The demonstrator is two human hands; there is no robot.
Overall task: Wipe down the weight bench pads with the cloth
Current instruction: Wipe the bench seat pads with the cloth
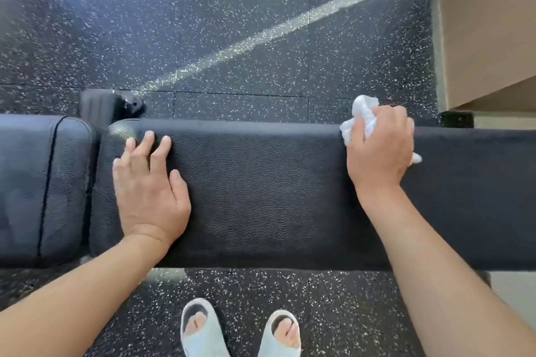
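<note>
A long black textured bench pad (261, 191) runs across the middle of the head view. A shorter, shinier black seat pad (43, 182) adjoins it on the left, across a narrow gap. My left hand (150, 185) rests flat on the long pad near its left end, fingers spread. My right hand (380, 148) grips a crumpled white cloth (364, 113) at the pad's far edge, right of centre. Most of the cloth is hidden under the hand; a small corner shows at its right side.
Black rubber flooring with white flecks (232, 23) lies beyond and in front of the bench, crossed by a streak of light. A tan wall or box (490, 23) stands at the upper right. A black bench part (110, 104) sits behind the gap. My slippered feet (240, 330) stand below.
</note>
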